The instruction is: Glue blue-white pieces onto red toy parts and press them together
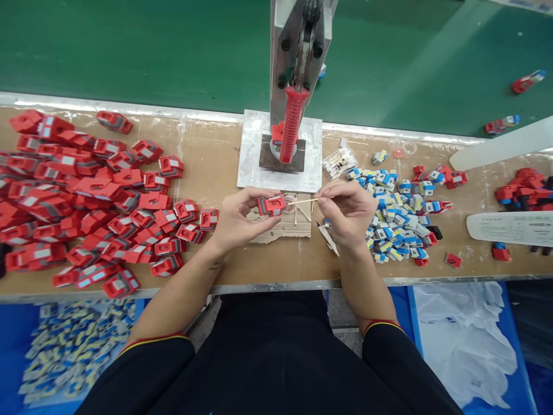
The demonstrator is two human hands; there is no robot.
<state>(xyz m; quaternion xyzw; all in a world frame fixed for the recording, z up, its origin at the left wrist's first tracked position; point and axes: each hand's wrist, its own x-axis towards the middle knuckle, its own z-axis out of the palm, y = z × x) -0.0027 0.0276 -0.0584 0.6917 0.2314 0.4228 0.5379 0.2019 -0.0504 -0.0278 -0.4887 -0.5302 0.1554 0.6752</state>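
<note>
My left hand (pixel 237 222) pinches a red plastic part (pixel 271 206) between thumb and fingers, above a piece of cardboard (pixel 280 231). Between the thumb and fingertips of my right hand (pixel 349 208) is a thin wooden stick (pixel 307 200), its far end close to the right side of the red part. Whether the two touch is too small to tell. More sticks and a small round dish (pixel 288 199) lie on the cardboard. Just beyond stands a hand press with a red handle (pixel 294 124) on a metal plate (pixel 253 155), a red piece under it.
Red parts (pixel 95 190) are heaped at the left, blue-and-white pieces (pixel 393 213) at the right beside a bag of cotton swabs (pixel 339 160). A green conveyor (pixel 173 52) runs behind. Blue bins (pixel 415 323) stand below the table edge. White strips (pixel 510 227) reach in from the right.
</note>
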